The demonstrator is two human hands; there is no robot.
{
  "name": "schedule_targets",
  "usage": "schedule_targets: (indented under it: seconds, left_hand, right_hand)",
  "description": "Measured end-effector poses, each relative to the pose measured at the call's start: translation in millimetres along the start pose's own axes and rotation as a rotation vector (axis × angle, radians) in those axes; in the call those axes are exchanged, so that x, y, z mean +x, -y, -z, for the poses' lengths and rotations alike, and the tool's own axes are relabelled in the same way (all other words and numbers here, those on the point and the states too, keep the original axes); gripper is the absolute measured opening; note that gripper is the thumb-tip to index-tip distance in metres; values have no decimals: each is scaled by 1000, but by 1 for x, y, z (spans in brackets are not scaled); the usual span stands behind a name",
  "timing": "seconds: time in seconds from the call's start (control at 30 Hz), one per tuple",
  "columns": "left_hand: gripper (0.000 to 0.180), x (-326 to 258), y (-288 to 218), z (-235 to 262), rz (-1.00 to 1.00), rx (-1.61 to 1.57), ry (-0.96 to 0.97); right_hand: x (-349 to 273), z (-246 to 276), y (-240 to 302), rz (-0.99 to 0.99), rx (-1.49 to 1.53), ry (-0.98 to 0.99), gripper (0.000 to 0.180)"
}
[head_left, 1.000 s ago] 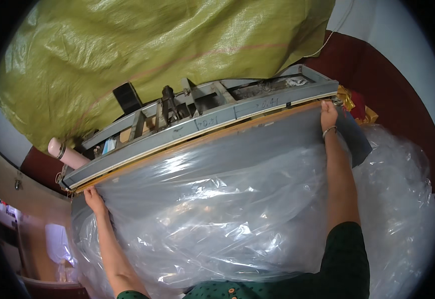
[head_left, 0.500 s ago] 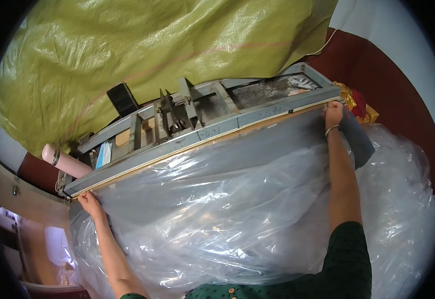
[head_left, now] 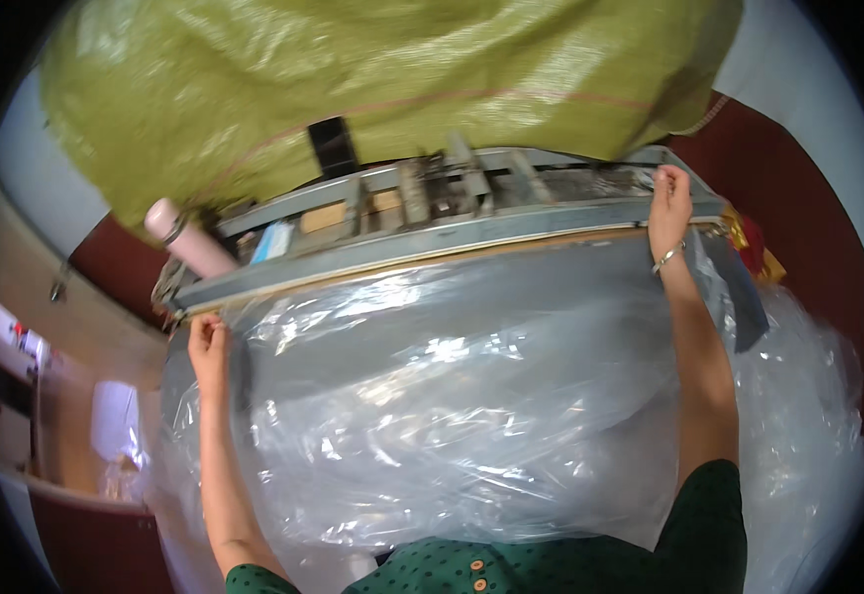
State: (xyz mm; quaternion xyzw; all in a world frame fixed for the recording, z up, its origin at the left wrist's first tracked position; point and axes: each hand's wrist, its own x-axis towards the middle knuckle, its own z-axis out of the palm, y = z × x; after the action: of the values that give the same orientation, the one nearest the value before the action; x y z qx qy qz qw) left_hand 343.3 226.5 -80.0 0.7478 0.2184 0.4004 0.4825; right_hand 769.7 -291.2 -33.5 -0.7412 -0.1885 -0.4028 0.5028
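Note:
A wide sheet of clear plastic film (head_left: 402, 396) lies crinkled over a dark grey surface in front of me. Beyond it runs a long grey metal frame (head_left: 432, 234) with a pale strip along its near edge. My left hand (head_left: 210, 346) is closed by the frame's left end, beside the film's edge; whether film is between its fingers is hidden. Over the frame's right end, my right hand (head_left: 670, 206) is raised, thumb and fingers pinched together. Anything in that pinch is too small to make out. A bracelet (head_left: 668, 257) circles my right wrist.
A pink bottle (head_left: 192, 241) leans at the frame's left end, near a blue-and-white packet (head_left: 272, 242). A black phone-like slab (head_left: 333, 146) rests against a yellow-green woven sheet (head_left: 392, 69). More plastic film (head_left: 798, 396) is bunched at right, below a red-and-gold bundle (head_left: 752, 246).
My right hand has risen from the strip to above the metal frame. My left hand has come slightly away from the strip. The view has turned, so the frame looks more level.

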Motion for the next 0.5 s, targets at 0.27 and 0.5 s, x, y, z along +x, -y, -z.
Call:
schedule_targets:
  seconds: [0.27,0.5]
  left_hand:
    - [9,-79,-98,44,-169,25,-53]
    - [13,-107,-147,58,-332,433,60]
  right_hand:
    - [-122,-97,272,305,535,748,14]
    - [-195,-115,359,324,605,1175,20]
